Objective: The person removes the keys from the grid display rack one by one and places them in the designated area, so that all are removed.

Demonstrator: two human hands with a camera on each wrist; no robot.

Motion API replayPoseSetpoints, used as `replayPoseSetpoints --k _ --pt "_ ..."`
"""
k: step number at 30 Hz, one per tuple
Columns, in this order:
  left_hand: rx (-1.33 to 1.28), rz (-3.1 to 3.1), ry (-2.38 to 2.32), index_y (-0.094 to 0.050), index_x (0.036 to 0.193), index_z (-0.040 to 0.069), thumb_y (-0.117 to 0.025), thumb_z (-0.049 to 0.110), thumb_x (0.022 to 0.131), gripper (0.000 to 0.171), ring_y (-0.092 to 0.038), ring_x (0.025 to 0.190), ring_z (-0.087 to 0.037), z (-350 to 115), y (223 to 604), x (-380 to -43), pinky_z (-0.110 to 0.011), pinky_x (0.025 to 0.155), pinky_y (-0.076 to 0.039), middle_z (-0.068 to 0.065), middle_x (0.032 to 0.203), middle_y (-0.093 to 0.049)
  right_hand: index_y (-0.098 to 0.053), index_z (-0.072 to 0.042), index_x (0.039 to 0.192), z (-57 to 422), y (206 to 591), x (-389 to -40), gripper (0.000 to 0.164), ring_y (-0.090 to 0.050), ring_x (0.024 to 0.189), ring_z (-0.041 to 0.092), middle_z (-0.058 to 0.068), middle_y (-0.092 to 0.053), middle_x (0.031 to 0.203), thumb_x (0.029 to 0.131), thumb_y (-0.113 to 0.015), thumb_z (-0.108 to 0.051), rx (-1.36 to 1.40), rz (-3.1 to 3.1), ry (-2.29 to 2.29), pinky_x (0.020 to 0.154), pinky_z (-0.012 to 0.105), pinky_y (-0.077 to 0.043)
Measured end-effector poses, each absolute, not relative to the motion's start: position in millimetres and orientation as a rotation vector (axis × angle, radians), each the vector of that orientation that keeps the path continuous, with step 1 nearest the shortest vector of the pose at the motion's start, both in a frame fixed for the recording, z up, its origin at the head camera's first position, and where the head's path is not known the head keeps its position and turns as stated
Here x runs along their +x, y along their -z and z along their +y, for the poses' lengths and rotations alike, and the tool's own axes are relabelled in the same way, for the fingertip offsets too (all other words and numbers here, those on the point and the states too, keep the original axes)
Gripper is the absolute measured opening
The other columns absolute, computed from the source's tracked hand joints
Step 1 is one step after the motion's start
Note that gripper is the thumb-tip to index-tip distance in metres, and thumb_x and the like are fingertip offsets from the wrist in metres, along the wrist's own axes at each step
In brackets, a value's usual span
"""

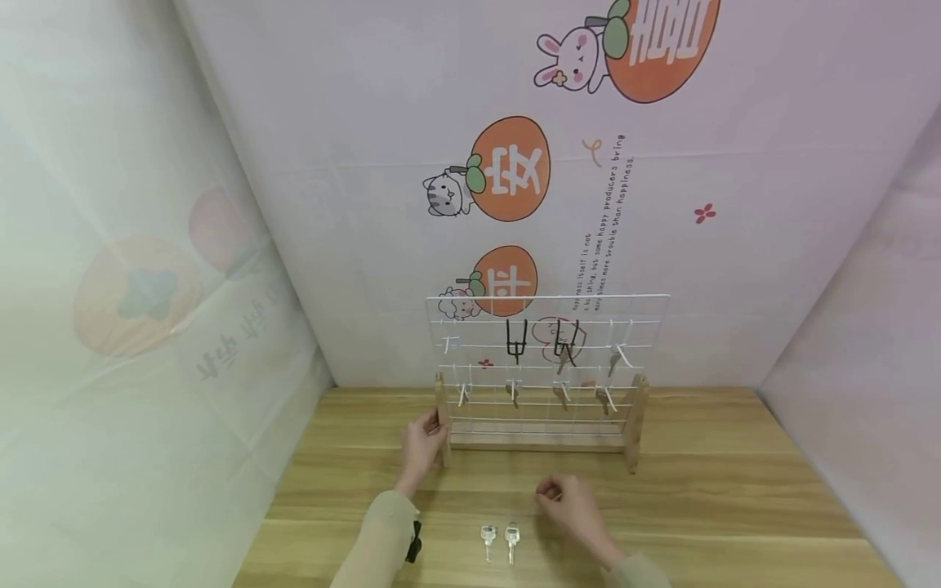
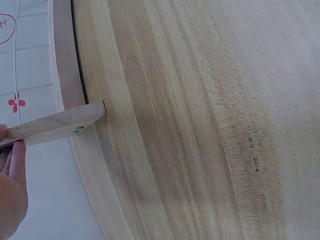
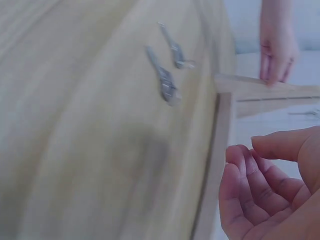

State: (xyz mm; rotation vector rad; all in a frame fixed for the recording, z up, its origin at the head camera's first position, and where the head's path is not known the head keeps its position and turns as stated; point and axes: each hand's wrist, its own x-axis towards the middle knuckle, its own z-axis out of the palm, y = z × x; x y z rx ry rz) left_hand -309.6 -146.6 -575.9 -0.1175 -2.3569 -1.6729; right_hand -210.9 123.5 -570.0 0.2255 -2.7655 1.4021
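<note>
My left hand (image 1: 422,443) grips the left wooden post (image 1: 442,400) of a wire-grid rack (image 1: 544,447); the left wrist view shows thumb and fingers on either side of the post (image 2: 60,122). Over the table in front of the rack, my right hand (image 1: 573,508) has its fingers loosely curled. Nothing lies between its thumb and fingertips in the right wrist view. To its left, a silver key (image 1: 512,535) and a second key (image 1: 488,535) lie side by side on the table.
White and black hooks project from the grid, including a black hook (image 1: 517,347) in the upper row. Keys hang from several hooks, one a key (image 1: 614,361) at upper right. A printed cloth (image 1: 382,245) stands behind the wood-grain table (image 1: 706,506).
</note>
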Motion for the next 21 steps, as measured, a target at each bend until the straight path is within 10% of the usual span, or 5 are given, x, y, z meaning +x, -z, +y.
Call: replayPoseSetpoints --k 21 --pt "-0.120 -2.367 1.687 -0.058 0.126 -0.015 -0.065 -0.004 0.091 0.037 -0.067 0.111 -0.044 -147 577 -310 -0.038 0.089 -0.064 -0.035 0.121 -0.064 -0.071 -0.003 0.094 157 463 -249 0.009 -0.071 0.074 0.020 0.012 -0.076 0.087 0.085 -0.073 -0.004 0.180 -2.448 -1.202 0.065 0.014 -0.058"
